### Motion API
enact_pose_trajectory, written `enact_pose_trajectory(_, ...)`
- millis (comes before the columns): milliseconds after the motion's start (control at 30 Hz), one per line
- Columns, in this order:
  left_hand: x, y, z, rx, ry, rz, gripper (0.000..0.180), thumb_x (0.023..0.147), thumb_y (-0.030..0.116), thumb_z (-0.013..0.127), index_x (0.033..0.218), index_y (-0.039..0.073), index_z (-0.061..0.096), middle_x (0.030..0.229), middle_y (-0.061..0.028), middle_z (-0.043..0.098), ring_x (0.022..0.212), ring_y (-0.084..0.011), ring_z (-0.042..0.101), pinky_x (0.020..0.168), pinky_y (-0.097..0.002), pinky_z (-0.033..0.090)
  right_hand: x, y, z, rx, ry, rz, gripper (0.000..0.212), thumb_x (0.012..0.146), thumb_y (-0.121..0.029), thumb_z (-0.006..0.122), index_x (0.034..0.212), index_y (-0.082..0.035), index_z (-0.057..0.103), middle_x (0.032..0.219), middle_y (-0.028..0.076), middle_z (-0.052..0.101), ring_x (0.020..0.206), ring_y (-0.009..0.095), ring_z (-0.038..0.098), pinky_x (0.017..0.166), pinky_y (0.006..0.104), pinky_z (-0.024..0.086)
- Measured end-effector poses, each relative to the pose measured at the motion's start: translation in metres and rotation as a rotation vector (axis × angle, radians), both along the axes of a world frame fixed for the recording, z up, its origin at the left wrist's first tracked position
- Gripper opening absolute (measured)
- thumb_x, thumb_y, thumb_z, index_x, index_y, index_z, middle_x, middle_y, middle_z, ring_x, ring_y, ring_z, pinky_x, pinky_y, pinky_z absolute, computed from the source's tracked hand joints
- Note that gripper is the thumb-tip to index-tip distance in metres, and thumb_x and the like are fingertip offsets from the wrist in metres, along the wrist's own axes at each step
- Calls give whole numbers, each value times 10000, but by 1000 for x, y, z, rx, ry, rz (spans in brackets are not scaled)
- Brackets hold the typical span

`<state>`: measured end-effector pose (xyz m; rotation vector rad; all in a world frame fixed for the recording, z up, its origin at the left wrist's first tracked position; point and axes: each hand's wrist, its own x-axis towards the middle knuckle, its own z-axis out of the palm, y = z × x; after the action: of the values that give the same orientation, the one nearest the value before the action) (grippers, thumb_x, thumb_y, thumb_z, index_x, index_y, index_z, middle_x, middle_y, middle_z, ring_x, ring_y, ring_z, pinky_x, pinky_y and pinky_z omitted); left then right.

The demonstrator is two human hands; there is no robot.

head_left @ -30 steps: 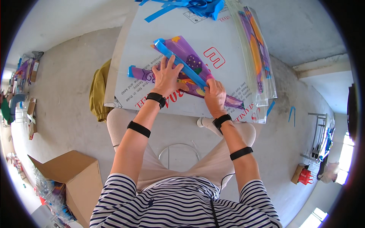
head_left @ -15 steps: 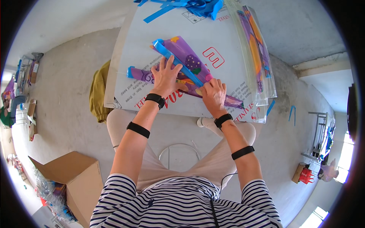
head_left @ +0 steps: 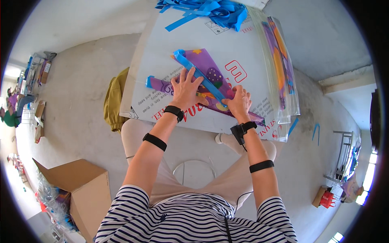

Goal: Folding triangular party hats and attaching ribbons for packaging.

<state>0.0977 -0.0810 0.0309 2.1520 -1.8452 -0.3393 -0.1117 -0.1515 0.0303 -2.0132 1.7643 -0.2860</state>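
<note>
A folded purple sheet (head_left: 201,59) printed with fruit and stars lies on a white-filmed board (head_left: 162,44). Along its upper layer runs a blue strip (head_left: 210,86), slanting from upper left to lower right. My left hand (head_left: 186,91) rests flat over the folds, fingers spread, pressing the sheet against the board and touching the strip's edge. At the strip's lower right end my right hand (head_left: 240,104) is closed, thumb and curled fingers pinching the strip and the sheet's edge. Part of the lower layer is hidden under both hands.
A tangle of blue ribbons (head_left: 227,14) lies at the board's far edge. Clear plastic bags with purple and orange printed pieces (head_left: 279,60) line its right side. Olive cloth (head_left: 115,101) hangs at the left edge; an open cardboard box (head_left: 91,194) stands lower left.
The whole view has shifted, so the board sits lower and farther right. My right wrist has turned slightly, showing a black box on its band. Both hands stay on the sheet.
</note>
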Motion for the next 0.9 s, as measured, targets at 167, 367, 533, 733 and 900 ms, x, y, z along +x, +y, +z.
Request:
enact_pose_trajectory(167, 1, 1, -2, 1, 3, 14, 969, 534, 558, 954, 1382, 235, 616, 1621, -181, 327, 1531, -400, 239, 1113, -668, 249, 2, -2, -3, 46, 71, 76, 525, 695, -234, 917, 1137, -104, 665, 1160, 100, 632, 1197, 327, 536, 952, 504, 439)
enact_pose_trajectory(367, 3, 1, -7, -54, 15, 3, 963, 502, 540, 969, 1348, 235, 623, 1590, -218, 332, 1524, -410, 232, 1090, -675, 269, 0, 1, -24, -70, -90, 115, 468, 709, -145, 877, 1103, -112, 628, 1015, 85, 648, 1076, 327, 599, 879, 499, 435)
enact_pose_trajectory(533, 2, 2, -9, -65, 17, 18, 962, 497, 542, 970, 1346, 240, 633, 1549, -206, 346, 1516, -410, 233, 1090, -663, 272, -3, 6, -31, -161, -153, 123, 444, 700, -103, 856, 1064, -114, 602, 973, 81, 637, 1021, 329, 609, 825, 484, 418)
enact_pose_trajectory(733, 1, 2, -8, -86, 0, 18, 961, 483, 535, 974, 1339, 246, 644, 1515, -190, 374, 1491, -400, 255, 1077, -644, 287, -6, 15, -28, -350, -195, 194, 373, 704, -60, 811, 1018, -113, 617, 932, 78, 603, 963, 320, 589, 809, 468, 400)
enact_pose_trajectory(900, 1, 2, -9, -105, -9, 14, 976, 469, 545, 973, 1337, 244, 644, 1507, -174, 397, 1489, -392, 263, 1069, -640, 293, -7, 14, -35, -468, -226, 252, 319, 713, -20, 773, 974, -112, 616, 900, 73, 577, 940, 313, 576, 797, 460, 399)
